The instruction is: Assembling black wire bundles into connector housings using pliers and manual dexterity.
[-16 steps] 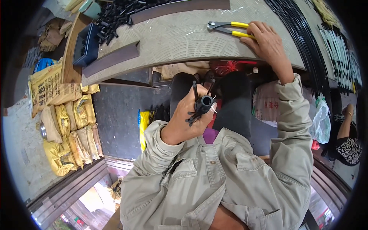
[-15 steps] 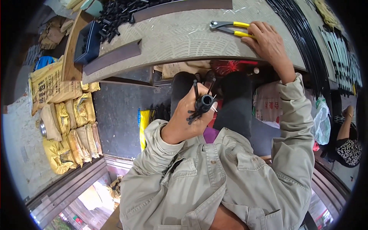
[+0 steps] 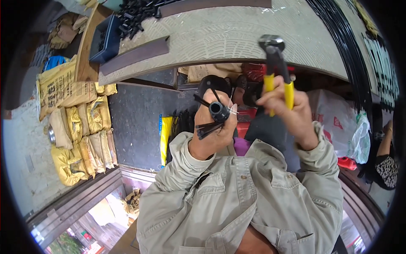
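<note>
Over my lap, my left hand (image 3: 205, 144) is closed around a black tube with several thin black rods sticking out sideways (image 3: 219, 111). The tube's round open end faces up. Thin white wire or tie ends (image 3: 233, 111) poke out beside it, near my left thumb. To the right, my right hand (image 3: 296, 111) grips yellow-handled end nippers (image 3: 272, 57), held up in the air in front of the bench edge with their metal head pointing away from me. The nippers are somewhat blurred, and their jaws are apart from the tube. My left fingers hide the tube's lower part.
Ahead is a bench (image 3: 237, 42) with a pile of short black tubes (image 3: 135, 19), a blue bin (image 3: 105, 40) and angled metal strips (image 3: 135, 55). Long black rods (image 3: 338, 38) lie at its right. Filled sacks (image 3: 80, 131) stand left. Another person's arm (image 3: 384, 144) shows far right.
My right hand has lifted the nippers off the bench and brought them back toward me, turning their head away. My left hand has tilted the tube and shifted slightly, the whole view moving a little.
</note>
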Demonstrator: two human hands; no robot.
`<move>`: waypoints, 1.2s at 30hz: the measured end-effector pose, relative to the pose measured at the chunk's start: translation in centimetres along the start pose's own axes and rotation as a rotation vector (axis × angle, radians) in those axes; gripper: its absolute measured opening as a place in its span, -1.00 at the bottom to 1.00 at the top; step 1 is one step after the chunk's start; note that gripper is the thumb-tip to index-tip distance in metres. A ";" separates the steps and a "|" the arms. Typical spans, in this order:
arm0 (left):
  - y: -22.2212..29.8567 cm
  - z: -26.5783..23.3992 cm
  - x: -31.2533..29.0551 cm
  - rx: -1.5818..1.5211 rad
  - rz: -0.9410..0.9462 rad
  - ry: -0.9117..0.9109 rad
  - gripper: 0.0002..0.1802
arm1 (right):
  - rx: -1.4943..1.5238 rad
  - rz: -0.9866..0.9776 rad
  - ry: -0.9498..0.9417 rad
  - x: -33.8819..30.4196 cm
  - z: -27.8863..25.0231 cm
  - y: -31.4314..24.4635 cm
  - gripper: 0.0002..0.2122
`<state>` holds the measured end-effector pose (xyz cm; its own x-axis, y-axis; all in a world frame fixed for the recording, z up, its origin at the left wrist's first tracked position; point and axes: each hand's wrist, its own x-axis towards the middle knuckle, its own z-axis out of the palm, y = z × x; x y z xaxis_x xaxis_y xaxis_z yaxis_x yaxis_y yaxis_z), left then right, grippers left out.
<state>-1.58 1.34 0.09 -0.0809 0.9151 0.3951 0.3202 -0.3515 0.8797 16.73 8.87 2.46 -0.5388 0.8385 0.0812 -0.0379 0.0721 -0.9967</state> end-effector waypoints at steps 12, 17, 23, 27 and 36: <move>0.9 1.6 -0.2 0.098 0.039 0.023 -0.74 | -0.140 -0.282 0.162 0.5 3.2 -0.4 -0.86; 1.5 1.5 0.1 0.031 -0.025 0.023 -0.74 | 0.003 -0.191 0.158 0.1 3.6 -0.2 -0.89; 0.7 1.4 0.4 0.054 0.042 0.036 -0.74 | 0.096 -0.181 0.109 -0.8 3.2 -0.7 -0.86; 0.4 0.7 0.8 -0.111 -0.039 -0.021 -0.77 | -0.794 -0.505 0.134 -0.2 -1.0 -0.9 -0.74; 0.0 -0.2 1.3 -0.075 -0.013 -0.182 -0.75 | -1.702 -1.076 0.351 1.5 -4.2 -0.7 -0.67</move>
<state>-1.87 2.49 0.67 0.0898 0.9381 0.3346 0.2488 -0.3465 0.9045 19.54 12.33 3.31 -0.6811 0.1535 0.7159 0.6098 0.6601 0.4386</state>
